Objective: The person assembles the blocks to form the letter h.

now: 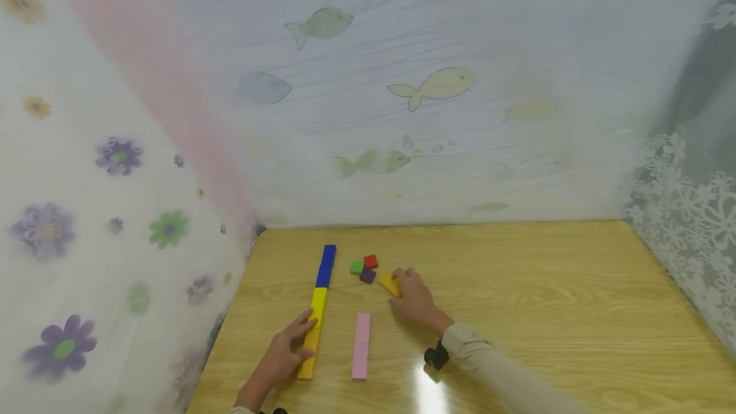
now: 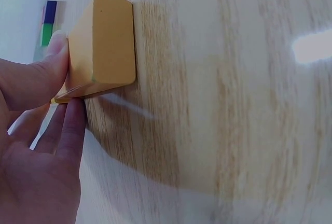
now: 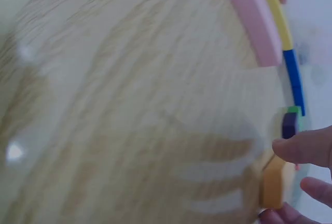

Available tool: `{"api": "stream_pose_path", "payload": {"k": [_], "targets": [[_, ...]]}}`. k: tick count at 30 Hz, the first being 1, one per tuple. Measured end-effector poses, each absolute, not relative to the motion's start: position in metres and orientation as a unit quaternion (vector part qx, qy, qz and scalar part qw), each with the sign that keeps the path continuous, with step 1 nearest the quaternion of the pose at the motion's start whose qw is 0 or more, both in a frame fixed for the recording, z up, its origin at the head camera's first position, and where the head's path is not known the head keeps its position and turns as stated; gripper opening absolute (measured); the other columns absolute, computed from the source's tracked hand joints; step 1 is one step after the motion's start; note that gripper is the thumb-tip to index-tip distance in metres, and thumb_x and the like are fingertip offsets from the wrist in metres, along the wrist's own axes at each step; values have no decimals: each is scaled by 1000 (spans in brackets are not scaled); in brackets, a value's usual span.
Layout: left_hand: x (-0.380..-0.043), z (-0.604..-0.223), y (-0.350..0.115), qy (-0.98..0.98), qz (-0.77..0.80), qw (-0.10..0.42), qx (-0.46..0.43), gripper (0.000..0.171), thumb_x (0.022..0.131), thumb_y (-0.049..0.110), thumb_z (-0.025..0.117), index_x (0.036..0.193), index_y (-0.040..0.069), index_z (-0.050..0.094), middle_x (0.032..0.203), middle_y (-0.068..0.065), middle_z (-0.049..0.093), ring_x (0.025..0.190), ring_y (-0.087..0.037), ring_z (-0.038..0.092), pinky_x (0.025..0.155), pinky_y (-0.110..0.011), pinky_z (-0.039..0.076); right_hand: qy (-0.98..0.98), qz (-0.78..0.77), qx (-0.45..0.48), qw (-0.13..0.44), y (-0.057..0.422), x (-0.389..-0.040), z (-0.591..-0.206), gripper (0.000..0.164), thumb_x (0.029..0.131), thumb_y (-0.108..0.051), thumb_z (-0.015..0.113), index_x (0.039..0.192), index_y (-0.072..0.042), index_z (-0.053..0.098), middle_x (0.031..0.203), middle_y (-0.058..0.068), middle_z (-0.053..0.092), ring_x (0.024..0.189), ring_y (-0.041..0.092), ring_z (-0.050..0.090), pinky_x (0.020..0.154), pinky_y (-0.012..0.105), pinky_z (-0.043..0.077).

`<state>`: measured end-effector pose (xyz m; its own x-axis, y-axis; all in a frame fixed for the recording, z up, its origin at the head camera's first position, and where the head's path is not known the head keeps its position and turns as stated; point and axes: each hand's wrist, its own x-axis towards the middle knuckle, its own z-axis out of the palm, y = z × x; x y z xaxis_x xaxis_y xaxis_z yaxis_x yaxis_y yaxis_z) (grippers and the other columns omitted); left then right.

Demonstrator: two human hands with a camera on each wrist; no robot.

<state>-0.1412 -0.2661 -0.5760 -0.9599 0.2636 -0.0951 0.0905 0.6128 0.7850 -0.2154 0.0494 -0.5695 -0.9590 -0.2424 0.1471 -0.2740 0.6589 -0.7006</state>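
Right fingers (image 1: 411,273) pinching an orange block (image 1: 388,284), left fingers (image 1: 299,326) closed about an orange bar (image 1: 308,370), pink bars (image 1: 361,345) between, worktop (image 1: 535,292) beneath.

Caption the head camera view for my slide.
Left hand touching a row of blocks, right hand holding an orange block.

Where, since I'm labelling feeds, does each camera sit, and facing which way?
Head: on the head, facing forward and down at the table; left hand and right hand show.
Left wrist: on that wrist, facing the end of the orange bar; left fingers show.
Right wrist: on that wrist, facing the table and orange triangular block; right fingers show.
Shared: head and right wrist show the pink blocks and left fingers.
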Motion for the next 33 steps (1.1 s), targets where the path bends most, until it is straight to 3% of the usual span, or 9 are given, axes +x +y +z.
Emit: {"api": "stream_pose_path", "payload": {"k": [8,15,23,33], "targets": [[-142,-573,-264,891,429,101,108,59,78,-2,71,134,2,53,151,-9,33,137,-35,29,106,-55,26,-895,417,149,54,56,-219,-582,36,73,5,66,107,1,57,96,12,54,78,17,50,69,30,48],[-142,-572,-264,887,439,102,105,59,78,-2,71,134,2,52,151,-9,33,137,-36,28,106,-55,26,-886,437,150,40,58,-222,-582,28,73,8,64,101,3,62,97,13,56,76,17,51,65,27,47],[-142,-572,-264,894,424,103,102,59,78,-2,71,134,2,53,150,-10,34,136,-36,28,107,-54,26,-871,459,158,71,59,-223,-583,24,72,8,67,96,5,67,86,11,57,68,13,51,59,22,46],[-141,-573,-266,887,434,111,113,61,79,2,72,136,0,50,151,-11,33,137,-36,28,105,-53,28,-853,488,167,79,61,-223,-575,23,75,6,69,98,5,68,88,11,60,70,14,54,61,23,48]]}}
